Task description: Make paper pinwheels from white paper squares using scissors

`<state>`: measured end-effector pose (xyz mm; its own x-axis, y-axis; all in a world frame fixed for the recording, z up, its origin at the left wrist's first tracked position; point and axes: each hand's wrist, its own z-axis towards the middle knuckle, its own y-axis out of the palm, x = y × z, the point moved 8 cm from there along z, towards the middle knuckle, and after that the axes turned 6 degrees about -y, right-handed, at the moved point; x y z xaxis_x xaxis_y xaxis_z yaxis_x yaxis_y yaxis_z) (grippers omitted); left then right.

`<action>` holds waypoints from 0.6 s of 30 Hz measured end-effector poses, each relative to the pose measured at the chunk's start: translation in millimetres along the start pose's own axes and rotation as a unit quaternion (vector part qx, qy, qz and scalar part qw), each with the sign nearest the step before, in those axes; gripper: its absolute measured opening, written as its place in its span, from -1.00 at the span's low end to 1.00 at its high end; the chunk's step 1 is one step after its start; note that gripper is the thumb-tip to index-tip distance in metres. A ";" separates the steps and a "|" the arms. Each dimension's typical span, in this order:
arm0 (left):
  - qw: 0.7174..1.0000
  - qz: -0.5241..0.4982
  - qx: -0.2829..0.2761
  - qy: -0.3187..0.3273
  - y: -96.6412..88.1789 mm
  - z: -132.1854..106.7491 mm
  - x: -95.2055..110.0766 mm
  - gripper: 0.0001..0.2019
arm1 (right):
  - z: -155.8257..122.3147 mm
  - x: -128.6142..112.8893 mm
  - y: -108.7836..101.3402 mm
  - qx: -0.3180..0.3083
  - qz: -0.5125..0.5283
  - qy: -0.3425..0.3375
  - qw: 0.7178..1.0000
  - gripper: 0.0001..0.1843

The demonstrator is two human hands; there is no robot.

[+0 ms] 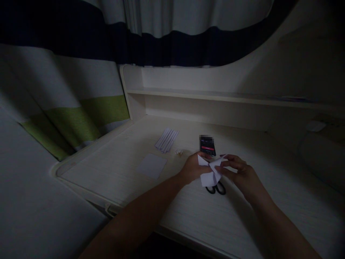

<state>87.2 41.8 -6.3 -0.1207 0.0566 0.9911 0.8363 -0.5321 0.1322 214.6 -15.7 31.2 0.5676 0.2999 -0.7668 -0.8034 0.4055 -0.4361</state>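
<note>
A piece of white paper, cut and bent into pointed flaps like a pinwheel, is held between my two hands above the desk. My left hand is closed on its left side, the thumb lying across the middle. At its right, my right hand pinches a flap between thumb and fingers. Below the paper, the black handles of a pair of scissors show; their blades are hidden. Just behind my hands is a phone with a lit screen, its lower edge near my left fingers.
On the desk, left of my hands, lie a flat square of paper, several pale strips side by side and a small cluster of whitish bits. A shelf runs along the back. A striped curtain hangs at the left.
</note>
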 end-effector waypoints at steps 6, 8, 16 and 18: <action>0.997 -0.068 -0.023 -0.017 4.3 -1.2 -1.2 -0.59 | -0.7 -2.6 1.8 -0.003 0.002 -0.013 1.000 -0.75; 0.996 -0.079 -0.023 -0.018 4.6 -1.3 -1.3 -0.59 | -0.9 -2.7 0.4 0.009 0.001 -0.015 1.000 -0.74; 0.995 -0.094 -0.039 -0.025 5.8 0.2 -3.4 -0.56 | -2.7 -11.9 -1.9 0.020 -0.016 -0.011 1.000 -0.76; 0.994 -0.098 -0.040 -0.022 5.8 0.2 -3.0 -0.56 | -2.9 -16.3 -1.7 0.017 -0.015 -0.016 1.000 -0.76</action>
<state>92.4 38.7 -8.6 -0.2515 0.2018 0.9466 0.7535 -0.5731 0.3223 206.2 -23.7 43.0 0.5978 0.3144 -0.7374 -0.7794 0.4433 -0.4428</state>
